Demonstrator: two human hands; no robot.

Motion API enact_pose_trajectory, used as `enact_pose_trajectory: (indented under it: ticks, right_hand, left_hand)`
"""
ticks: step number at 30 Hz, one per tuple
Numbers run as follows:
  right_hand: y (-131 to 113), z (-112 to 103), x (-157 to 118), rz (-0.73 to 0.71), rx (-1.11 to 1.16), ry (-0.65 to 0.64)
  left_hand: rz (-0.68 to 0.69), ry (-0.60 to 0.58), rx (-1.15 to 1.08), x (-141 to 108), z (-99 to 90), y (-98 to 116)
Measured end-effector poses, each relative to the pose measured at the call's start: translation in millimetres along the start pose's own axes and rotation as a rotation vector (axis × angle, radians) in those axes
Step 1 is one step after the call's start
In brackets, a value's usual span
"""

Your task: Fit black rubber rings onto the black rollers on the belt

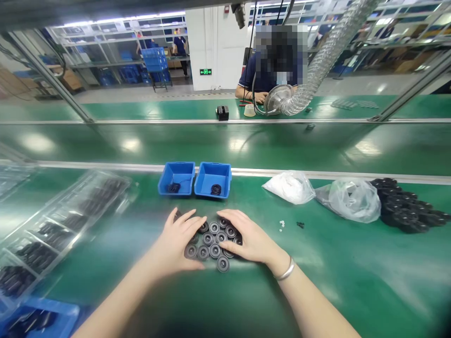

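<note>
Grip wide, both hands [177, 241] [251, 239] cup black discs [208, 238] on the workshop's [116, 94] glossy green bench [253, 295].

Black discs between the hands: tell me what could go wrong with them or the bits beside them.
The nearest disc sticks out from the group toward the wearer, so it could be left behind if the left hand and right hand shift the rest.
The discs are packed closely, so squeezing might tip some.
The white bits and black bits lie loose; a rightward sweep could scatter them.
</note>
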State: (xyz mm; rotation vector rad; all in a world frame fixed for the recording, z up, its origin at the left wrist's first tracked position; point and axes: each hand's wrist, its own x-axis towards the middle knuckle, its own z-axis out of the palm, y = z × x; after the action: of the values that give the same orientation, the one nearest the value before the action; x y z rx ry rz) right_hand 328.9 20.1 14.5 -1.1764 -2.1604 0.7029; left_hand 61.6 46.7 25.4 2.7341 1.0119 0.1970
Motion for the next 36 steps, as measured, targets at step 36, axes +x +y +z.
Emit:
enact_pose_trajectory:
  ticks: [36]
  right_hand:
    - [-1.5,1.3,-2.3,0.211,-0.04,-0.023]
  left_hand:
    - [-0.337,0.172,-0.204,-29.2,-4.8,-31.3]
